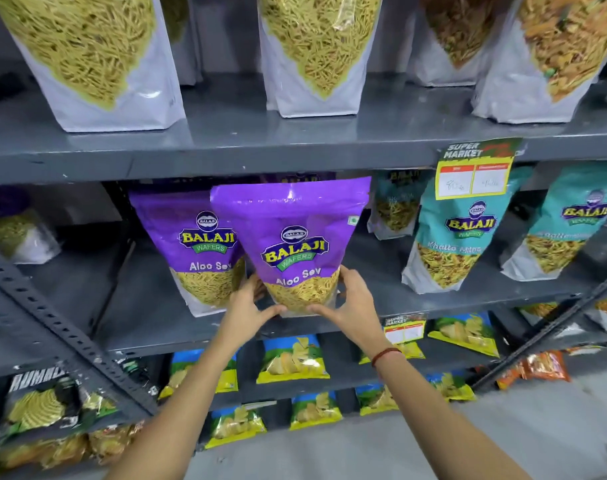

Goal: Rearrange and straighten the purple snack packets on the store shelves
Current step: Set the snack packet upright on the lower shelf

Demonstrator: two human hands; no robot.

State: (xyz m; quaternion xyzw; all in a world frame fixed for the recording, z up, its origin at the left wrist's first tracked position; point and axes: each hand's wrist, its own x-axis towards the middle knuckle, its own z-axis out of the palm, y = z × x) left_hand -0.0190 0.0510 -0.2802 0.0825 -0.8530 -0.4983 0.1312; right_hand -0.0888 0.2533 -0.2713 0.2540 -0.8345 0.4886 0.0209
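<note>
A purple Aloo Sev packet [291,233] stands upright at the front of the middle grey shelf [149,299], held at its bottom corners by both hands. My left hand [248,306] grips its lower left corner and my right hand [352,304] grips its lower right corner. A second purple Aloo Sev packet [187,237] stands just behind and to its left, partly overlapped by the held one. The top of a third purple packet [296,177] shows behind the held packet, mostly hidden.
Teal Balaji packets [454,237] stand to the right on the same shelf, under a yellow price tag [473,178]. Large white sev pouches [97,57] fill the shelf above. Blue-yellow chip bags [293,356] lie on lower shelves. A slanted perforated steel brace [52,323] crosses at left.
</note>
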